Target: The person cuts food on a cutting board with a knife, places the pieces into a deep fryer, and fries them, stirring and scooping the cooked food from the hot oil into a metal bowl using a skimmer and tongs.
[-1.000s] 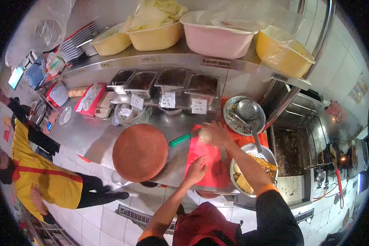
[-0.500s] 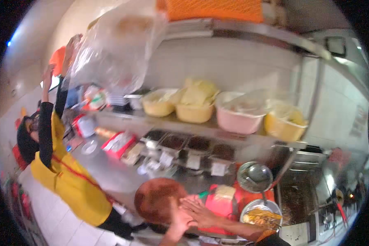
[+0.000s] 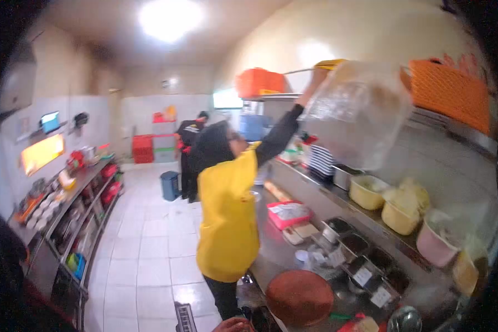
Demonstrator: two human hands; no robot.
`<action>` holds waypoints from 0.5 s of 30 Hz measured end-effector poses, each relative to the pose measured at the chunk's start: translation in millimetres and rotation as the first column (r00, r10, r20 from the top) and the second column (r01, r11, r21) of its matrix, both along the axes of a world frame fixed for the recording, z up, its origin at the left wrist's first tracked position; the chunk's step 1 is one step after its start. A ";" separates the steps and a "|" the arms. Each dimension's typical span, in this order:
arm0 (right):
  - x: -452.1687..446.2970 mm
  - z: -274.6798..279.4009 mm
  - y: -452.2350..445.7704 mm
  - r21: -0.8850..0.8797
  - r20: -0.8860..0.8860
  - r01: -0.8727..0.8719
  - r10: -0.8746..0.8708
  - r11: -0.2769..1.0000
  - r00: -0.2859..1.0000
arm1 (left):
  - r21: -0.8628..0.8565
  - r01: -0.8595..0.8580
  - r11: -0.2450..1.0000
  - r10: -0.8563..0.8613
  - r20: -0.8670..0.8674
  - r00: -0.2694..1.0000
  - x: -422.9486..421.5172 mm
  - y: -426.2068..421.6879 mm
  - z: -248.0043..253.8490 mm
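Observation:
At the bottom edge of the head view, part of one hand shows, seemingly my left hand (image 3: 235, 325). It is just left of the round brown board (image 3: 299, 297) on the steel counter. Most of its fingers are cut off by the frame, so what it holds, if anything, cannot be made out. My right hand is out of view. Beyond the board, several metal containers with dark contents (image 3: 365, 260) stand in rows, some with white labels. A green-handled item (image 3: 340, 316) lies right of the board.
A co-worker in a yellow top (image 3: 227, 216) stands ahead, reaching up beside a large clear plastic bag (image 3: 359, 110). Yellow tubs (image 3: 366, 196) and a pink tub (image 3: 434, 243) line the shelf. An orange basket (image 3: 451, 97) sits above. Another person (image 3: 191, 149) is farther back. Shelving (image 3: 88, 232) runs along the left.
My view has swung left and up, showing the room's floor and far end. My hands, together beside the board before, have dropped mostly out of frame. The co-worker's arm is still raised.

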State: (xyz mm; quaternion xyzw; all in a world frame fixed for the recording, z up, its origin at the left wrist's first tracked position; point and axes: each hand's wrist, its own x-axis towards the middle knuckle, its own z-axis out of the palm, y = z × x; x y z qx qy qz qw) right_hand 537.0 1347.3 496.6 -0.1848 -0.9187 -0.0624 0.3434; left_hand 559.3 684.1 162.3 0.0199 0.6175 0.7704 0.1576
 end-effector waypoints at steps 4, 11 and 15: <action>-10.0 -2.7 35.4 -0.055 0.073 0.073 -0.069 0.996 0.995 | -0.043 -0.227 0.973 0.225 -0.037 0.974 41.9 3.8 -21.0; -19.8 -3.2 65.5 -0.085 0.115 0.115 -0.105 0.990 0.988 | -0.061 -0.399 0.915 0.400 0.023 0.916 67.8 -10.3 -59.0; -25.5 2.2 84.0 -0.085 0.125 0.114 -0.102 0.990 0.987 | -0.121 -0.506 0.854 0.513 0.043 0.857 91.5 -16.8 -71.6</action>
